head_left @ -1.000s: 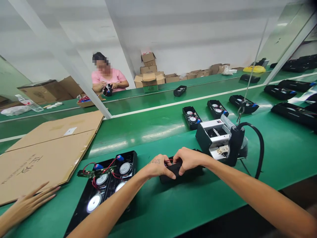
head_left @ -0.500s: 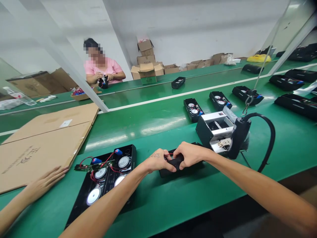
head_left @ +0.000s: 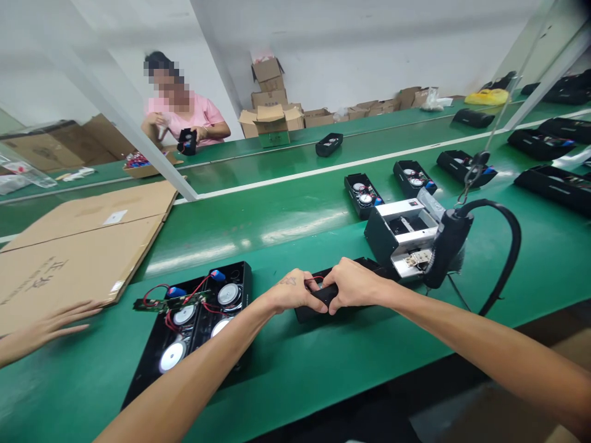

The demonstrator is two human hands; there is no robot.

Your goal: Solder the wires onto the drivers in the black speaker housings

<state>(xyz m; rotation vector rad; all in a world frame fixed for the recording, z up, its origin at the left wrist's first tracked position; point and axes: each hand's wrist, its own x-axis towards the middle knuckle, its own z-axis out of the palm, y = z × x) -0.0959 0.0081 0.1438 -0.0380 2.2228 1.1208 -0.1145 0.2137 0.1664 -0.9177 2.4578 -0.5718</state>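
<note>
Both hands, left (head_left: pixel 292 291) and right (head_left: pixel 351 285), closed on a black casing (head_left: pixel 339 295) lying on the green surface (head_left: pixel 323 369), red wires (head_left: pixel 314 280) loose at the fingers, apparently mid-assembly, open speaker unit (head_left: pixel 194 320) alongside untouched.

The bench top (head_left: pixel 323 381) is smooth green sheeting with a soft sheen, throwing pale glare further out. The black housing (head_left: pixel 339 307) on it looks like matt plastic. To the near left, the open speaker shell (head_left: pixel 152 369) is glossier black plastic, its round speaker cones (head_left: pixel 172 357) shining like polished metal. The flat cardboard sheets (head_left: pixel 78 258) at far left are matt brown, slightly rough. Right of centre, the white box (head_left: pixel 406 227) looks smooth-faced, and the black hanging tool (head_left: pixel 447 246) is dull, with a smooth rubbery-looking cable (head_left: pixel 510 258).
</note>
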